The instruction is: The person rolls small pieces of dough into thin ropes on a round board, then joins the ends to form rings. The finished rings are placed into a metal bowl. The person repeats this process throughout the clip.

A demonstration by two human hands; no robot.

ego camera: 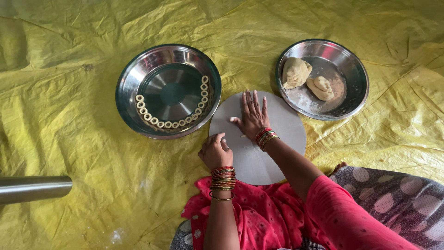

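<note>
A round grey rolling board lay on a yellow plastic sheet spread over the floor, directly in front of the seated person. The right hand rested palm down on the board's upper left part, its fingers stretched out flat and close together, pointing away from the body; whatever lay under the palm was hidden, so it could not be told if dough was pressed beneath it. The left hand sat at the board's left edge, curled into a loose fist with the fingers drawn in; if they pinched anything, it was too small to make out. A small pale scrap showed on the board between the two hands. Both wrists carried stacks of red and gold bangles.

To the left of the board stood a deep steel bowl, and along its inner lower wall ran a curved row of small pale dough rings, touching one another. To the right of the board stood a shallower steel plate, dusted with flour, holding two lumps of dough side by side. Near the left edge of the view a steel cylinder lay on the sheet, well apart from the hands. The person's pink patterned clothing filled the bottom of the view.
</note>
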